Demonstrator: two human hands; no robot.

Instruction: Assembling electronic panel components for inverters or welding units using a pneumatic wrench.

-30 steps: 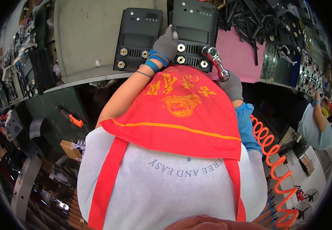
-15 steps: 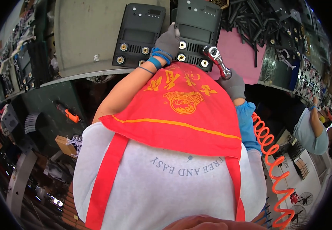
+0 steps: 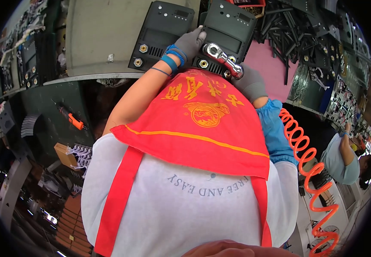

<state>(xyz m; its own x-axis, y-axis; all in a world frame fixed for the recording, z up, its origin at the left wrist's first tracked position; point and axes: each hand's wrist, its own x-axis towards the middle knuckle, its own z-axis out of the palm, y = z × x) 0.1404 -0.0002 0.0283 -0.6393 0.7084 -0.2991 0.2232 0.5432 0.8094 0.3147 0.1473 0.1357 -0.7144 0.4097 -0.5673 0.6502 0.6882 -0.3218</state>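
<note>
Two black front panels with brass hex-nut sockets stand side by side at the bench's near edge: a left panel (image 3: 164,36) and a right panel (image 3: 230,25). My left hand (image 3: 188,44), in a grey glove, grips the right panel by its left edge, thumb along that edge. My right hand (image 3: 250,82), also gloved, is closed around a chrome-and-red ratchet wrench (image 3: 228,63). The wrench's round head lies over the upper left socket of the right panel and hides it. A brass nut (image 3: 203,64) shows just below the head.
Black strips (image 3: 279,32) lie heaped at the back right beside a pink sheet (image 3: 271,64). An orange coiled hose (image 3: 299,141) hangs by my right sleeve. An orange-handled tool (image 3: 76,121) lies at left. Another person (image 3: 342,158) is at far right.
My right hand has brought the ratchet wrench leftward, its head moving from beside the right panel to over the upper left socket. My left hand still holds the panel's edge.
</note>
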